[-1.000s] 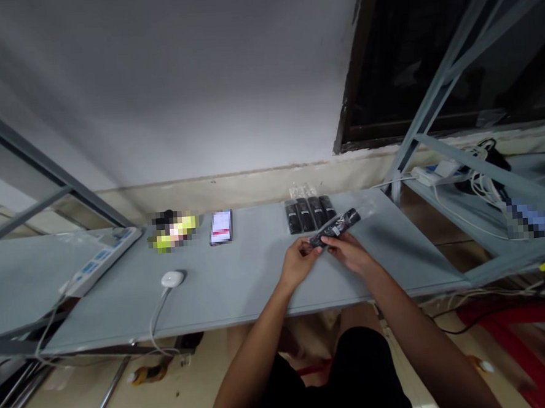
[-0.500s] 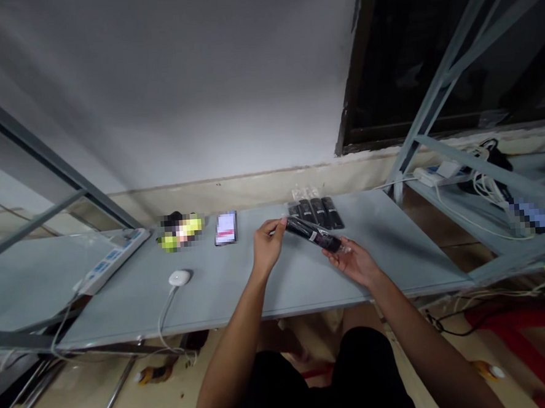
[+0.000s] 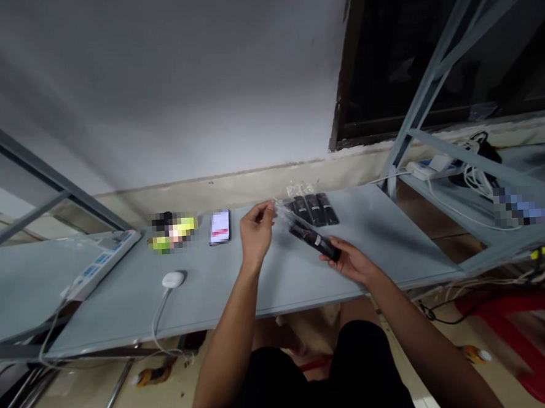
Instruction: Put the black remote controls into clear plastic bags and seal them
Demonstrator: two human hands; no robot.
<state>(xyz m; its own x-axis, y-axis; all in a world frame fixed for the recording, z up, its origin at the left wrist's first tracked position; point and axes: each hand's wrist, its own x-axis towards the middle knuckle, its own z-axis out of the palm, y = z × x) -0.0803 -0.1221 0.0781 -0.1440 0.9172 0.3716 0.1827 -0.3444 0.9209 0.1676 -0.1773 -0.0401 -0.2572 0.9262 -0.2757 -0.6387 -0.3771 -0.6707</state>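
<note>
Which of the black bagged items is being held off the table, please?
The diagonal one, held in the right hand, its bag pinched by the left hand; the other four lie side by side on the table.

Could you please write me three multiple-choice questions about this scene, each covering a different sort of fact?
1. Where does the smartphone lie?
A. On the floor under the shelf
B. On the grey shelf, left of the hands
C. On the windowsill

2. What colour is the item inside the clear plastic bag?
A. White
B. Black
C. Red

3. How is that bag being held?
A. The left hand pinches its far end while the right hand holds its lower end
B. It lies on the shelf, untouched
C. Only the left hand holds it

Answers:
1. B, because the phone rests flat on the shelf top.
2. B, because the item shows black through the plastic.
3. A, because both hands are on the bag.
</note>
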